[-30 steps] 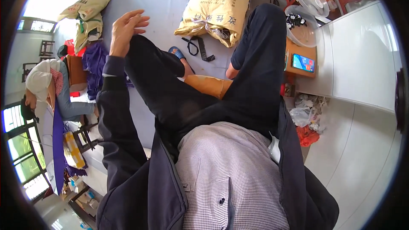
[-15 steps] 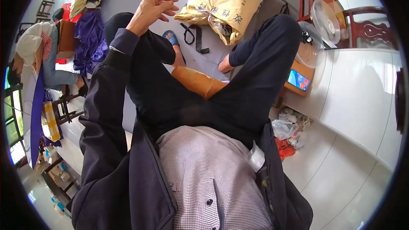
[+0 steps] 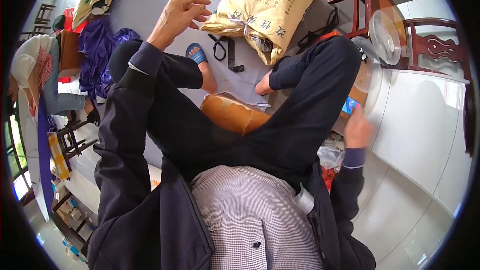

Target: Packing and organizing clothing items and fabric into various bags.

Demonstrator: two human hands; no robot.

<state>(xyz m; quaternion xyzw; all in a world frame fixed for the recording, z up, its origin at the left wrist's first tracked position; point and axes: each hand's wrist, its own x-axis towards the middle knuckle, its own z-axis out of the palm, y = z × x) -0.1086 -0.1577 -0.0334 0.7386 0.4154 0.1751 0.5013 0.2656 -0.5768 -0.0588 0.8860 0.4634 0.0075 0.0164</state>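
Head: right fingers (can't tell grip) by phone; left fingers parted, near sack.

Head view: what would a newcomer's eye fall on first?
Most likely the plump, tied yellow sack at upper centre. Next, at right, the blurred bare right hand by the blue-lit rectangular phone, contact unclear. Then the bunched, glossy purple fabric at left.

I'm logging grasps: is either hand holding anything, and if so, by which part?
Nothing shows in the left hand, its fingers loosely bent. The right hand is blurred near the phone; whether it holds anything cannot be told.
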